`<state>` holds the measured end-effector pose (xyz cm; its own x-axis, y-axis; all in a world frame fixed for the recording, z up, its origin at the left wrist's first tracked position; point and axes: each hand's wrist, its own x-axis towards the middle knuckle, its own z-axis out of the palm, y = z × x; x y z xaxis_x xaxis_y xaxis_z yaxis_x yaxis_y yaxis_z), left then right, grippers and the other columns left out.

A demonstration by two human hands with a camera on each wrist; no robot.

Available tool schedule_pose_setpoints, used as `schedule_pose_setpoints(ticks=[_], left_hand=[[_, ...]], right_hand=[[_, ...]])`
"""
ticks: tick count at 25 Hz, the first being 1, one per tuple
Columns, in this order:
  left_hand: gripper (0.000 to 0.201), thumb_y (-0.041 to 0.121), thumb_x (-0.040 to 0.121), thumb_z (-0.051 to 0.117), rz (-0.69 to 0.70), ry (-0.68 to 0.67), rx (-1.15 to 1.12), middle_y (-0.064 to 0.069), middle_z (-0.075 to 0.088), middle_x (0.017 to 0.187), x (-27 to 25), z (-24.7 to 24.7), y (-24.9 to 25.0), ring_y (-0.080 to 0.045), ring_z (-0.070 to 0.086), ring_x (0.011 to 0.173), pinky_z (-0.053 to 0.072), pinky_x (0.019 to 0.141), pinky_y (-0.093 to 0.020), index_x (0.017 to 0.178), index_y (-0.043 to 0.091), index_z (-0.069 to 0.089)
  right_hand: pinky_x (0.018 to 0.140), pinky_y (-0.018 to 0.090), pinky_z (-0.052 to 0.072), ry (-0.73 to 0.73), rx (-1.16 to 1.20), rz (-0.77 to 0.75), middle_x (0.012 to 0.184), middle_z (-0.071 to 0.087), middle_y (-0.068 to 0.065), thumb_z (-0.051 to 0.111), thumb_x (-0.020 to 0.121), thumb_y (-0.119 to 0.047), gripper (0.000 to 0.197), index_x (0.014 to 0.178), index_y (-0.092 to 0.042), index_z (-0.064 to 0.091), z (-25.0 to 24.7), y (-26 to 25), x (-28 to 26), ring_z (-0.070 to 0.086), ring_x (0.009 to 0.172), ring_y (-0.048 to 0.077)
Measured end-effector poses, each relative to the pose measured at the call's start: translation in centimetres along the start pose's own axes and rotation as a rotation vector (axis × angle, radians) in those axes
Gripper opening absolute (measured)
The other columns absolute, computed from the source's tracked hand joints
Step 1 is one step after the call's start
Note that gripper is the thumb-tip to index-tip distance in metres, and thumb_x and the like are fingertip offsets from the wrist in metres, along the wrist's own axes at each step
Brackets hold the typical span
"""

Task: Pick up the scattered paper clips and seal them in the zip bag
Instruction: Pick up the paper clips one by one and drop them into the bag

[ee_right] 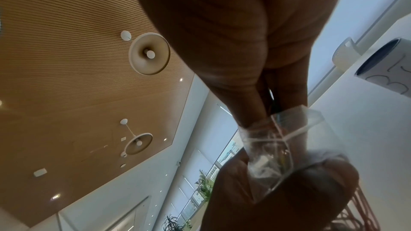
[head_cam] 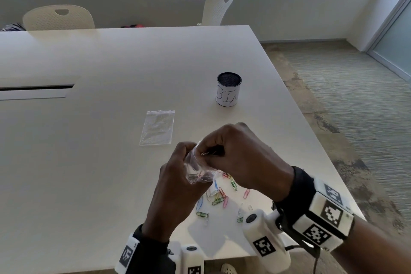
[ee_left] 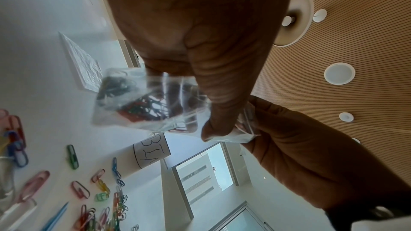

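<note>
Coloured wire paper clips (head_cam: 219,198) lie scattered on the white table (head_cam: 111,73), below a small clear zip bag (head_cam: 198,168) gripped upright by the left hand (head_cam: 175,187); its mouth is pinched wide by the right hand (head_cam: 240,158), seemingly for loading.

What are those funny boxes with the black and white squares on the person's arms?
Each wrist wears a black band carrying white blocks printed with black-and-white square code markers, seen on the right wrist rig and the left wrist rig. A rounded white camera pod with a dark lens sticks out, and a thin black cable hangs below. The hands are bare.
</note>
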<state>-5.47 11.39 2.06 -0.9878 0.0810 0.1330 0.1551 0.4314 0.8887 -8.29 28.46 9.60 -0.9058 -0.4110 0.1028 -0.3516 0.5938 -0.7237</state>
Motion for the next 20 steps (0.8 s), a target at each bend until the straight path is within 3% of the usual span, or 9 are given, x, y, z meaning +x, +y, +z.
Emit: schedule_pose_setpoints(ticks=[3,7,9,11,13,16,18,20], left_hand=[[0.047,0.007,0.078,0.087,0.002,0.012,-0.004,0.020,0.074,0.094,0.1,-0.1,-0.3,-0.005,0.072,0.076,0.052,0.057,-0.013,0.108,0.031,0.059],[0.045,0.005,0.078,0.086,-0.001,0.020,-0.002,0.016,0.076,0.087,0.2,-0.5,-0.6,0.004,0.072,0.079,0.049,0.059,-0.005,0.109,0.026,0.061],[0.044,0.013,0.079,0.086,0.000,0.039,-0.018,0.018,0.077,0.094,0.2,-0.9,-0.9,0.002,0.072,0.086,0.050,0.062,-0.004,0.110,0.030,0.060],[0.043,0.021,0.080,0.085,-0.008,0.056,-0.028,0.020,0.076,0.098,0.1,-1.3,-1.1,-0.003,0.072,0.089,0.051,0.064,-0.006,0.113,0.032,0.059],[0.044,0.024,0.081,0.085,-0.015,0.064,-0.025,0.020,0.076,0.100,0.0,-1.7,-1.4,-0.005,0.072,0.090,0.053,0.064,-0.008,0.115,0.031,0.059],[0.044,0.028,0.081,0.085,-0.025,0.081,-0.014,0.019,0.076,0.101,-0.3,-2.1,-1.8,-0.009,0.072,0.091,0.056,0.066,-0.013,0.116,0.032,0.058],[0.045,0.027,0.081,0.086,-0.034,0.087,-0.007,0.018,0.076,0.102,-0.4,-2.3,-2.1,-0.014,0.072,0.088,0.061,0.067,-0.024,0.116,0.032,0.059],[0.046,0.024,0.082,0.087,-0.045,0.089,0.004,0.018,0.076,0.102,-0.6,-2.4,-2.2,-0.018,0.071,0.083,0.062,0.069,-0.034,0.117,0.032,0.059]], right_hand=[[0.056,0.006,0.047,-0.042,-0.004,0.004,0.087,0.083,-0.002,0.079,0.088,-0.010,0.013,0.094,-0.019,0.086,-0.2,-0.5,0.3,0.071,0.066,-0.005],[0.075,0.012,0.059,0.056,0.050,-0.007,0.087,0.083,-0.008,0.083,0.087,-0.014,0.009,0.094,-0.020,0.085,-1.4,-0.4,0.6,0.075,0.078,-0.004],[0.080,0.014,0.060,0.164,0.031,0.047,0.088,0.082,-0.010,0.084,0.085,-0.016,0.011,0.095,-0.021,0.085,-2.1,1.0,0.8,0.075,0.081,-0.003],[0.084,0.018,0.061,0.177,-0.024,0.123,0.092,0.081,-0.009,0.085,0.085,-0.020,0.014,0.099,-0.021,0.083,-2.3,3.7,1.1,0.075,0.082,-0.001],[0.087,0.025,0.063,0.039,-0.121,0.217,0.107,0.079,-0.002,0.086,0.083,-0.030,0.036,0.116,-0.017,0.077,-1.7,6.7,1.2,0.074,0.090,0.004],[0.108,0.036,0.051,-0.255,-0.383,0.385,0.146,0.057,0.007,0.085,0.075,-0.053,0.092,0.149,-0.014,0.049,-0.1,10.4,0.9,0.057,0.129,0.020],[0.117,0.043,0.043,-0.328,-0.537,0.464,0.154,0.043,0.009,0.083,0.067,-0.066,0.115,0.156,-0.014,0.033,0.8,12.3,0.6,0.042,0.141,0.028],[0.118,0.047,0.042,-0.332,-0.575,0.505,0.154,0.038,0.012,0.083,0.062,-0.072,0.126,0.158,-0.013,0.026,1.3,13.4,0.6,0.038,0.142,0.031]])
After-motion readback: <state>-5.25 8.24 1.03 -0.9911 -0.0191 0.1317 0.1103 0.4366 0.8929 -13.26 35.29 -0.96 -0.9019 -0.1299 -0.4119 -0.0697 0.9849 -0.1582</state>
